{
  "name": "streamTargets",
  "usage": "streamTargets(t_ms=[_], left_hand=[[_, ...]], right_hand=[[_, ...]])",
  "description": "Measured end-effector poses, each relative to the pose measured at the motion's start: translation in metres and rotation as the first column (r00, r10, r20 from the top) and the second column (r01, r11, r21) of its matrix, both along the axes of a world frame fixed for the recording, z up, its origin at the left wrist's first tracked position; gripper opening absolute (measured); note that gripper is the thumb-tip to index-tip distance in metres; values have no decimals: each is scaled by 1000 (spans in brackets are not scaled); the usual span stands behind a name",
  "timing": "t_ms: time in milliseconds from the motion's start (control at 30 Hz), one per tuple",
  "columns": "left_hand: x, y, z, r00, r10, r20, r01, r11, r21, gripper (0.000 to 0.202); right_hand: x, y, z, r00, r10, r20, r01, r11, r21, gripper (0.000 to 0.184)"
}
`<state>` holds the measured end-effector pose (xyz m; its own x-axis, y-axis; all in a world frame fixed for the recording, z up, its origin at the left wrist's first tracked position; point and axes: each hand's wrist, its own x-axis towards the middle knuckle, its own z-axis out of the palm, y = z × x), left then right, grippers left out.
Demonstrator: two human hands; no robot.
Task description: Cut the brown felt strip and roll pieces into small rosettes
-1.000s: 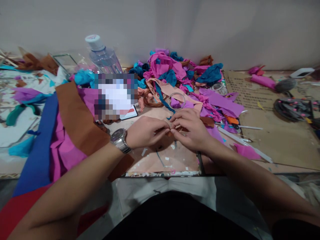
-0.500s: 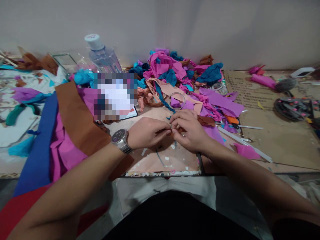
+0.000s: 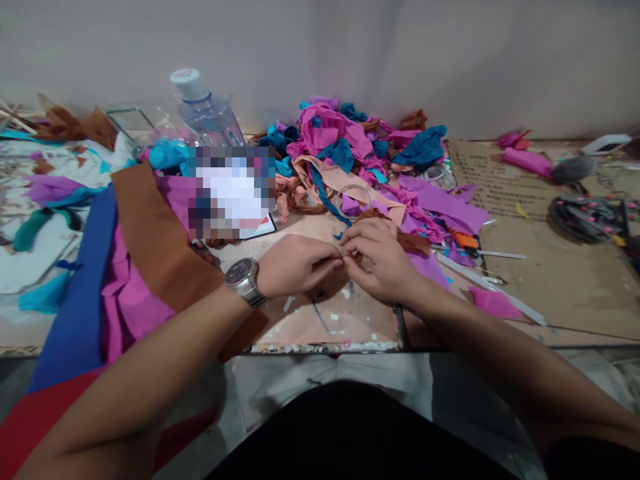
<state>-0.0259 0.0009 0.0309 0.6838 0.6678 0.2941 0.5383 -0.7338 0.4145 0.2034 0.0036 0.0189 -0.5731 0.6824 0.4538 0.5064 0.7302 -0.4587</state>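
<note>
My left hand (image 3: 299, 265), with a watch (image 3: 241, 273) on its wrist, meets my right hand (image 3: 377, 259) over the middle of the board. Thumb and fingers of both are pinched together on a piece of brown crepe paper (image 3: 414, 243). It shows between the fingertips and sticks out behind my right hand; the part under the fingers is hidden. Just beyond the fingertips lies a twisted blue-green paper strip (image 3: 324, 195). A clear tape roll (image 3: 354, 201) rests beside that strip.
Crumpled pink and blue paper (image 3: 340, 133) is heaped against the wall. Left stand a plastic bottle (image 3: 207, 113) and a phone-like device (image 3: 265, 227), partly blurred out. Long brown (image 3: 155, 233) and blue (image 3: 80, 287) sheets hang over the front edge. White sticks (image 3: 495, 293) lie right.
More brown paper shows above and behind my right hand, whose fingers have shifted slightly. My left hand stays nearly in place.
</note>
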Motion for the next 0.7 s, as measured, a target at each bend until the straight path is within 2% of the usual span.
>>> streamTargets(t_ms=[133,267,367,467,700], left_hand=[[-1,0,7,998,5,59,5,986,-164,28],[-4,2,14,988,48,147,10,930,-366,30],[-6,5,17,980,92,178,-2,893,-450,29],[-6,6,16,976,111,186,-9,879,-477,28],[-5,6,12,977,99,187,-4,893,-450,28]], right_hand=[[0,0,0,1000,-10,-24,10,1000,-17,5],[2,2,-1,999,-38,-36,37,999,-23,5],[3,4,0,998,-59,-33,58,998,-26,6],[4,4,2,998,-67,-19,67,998,-13,5],[5,-1,7,998,-48,36,48,999,4,4]])
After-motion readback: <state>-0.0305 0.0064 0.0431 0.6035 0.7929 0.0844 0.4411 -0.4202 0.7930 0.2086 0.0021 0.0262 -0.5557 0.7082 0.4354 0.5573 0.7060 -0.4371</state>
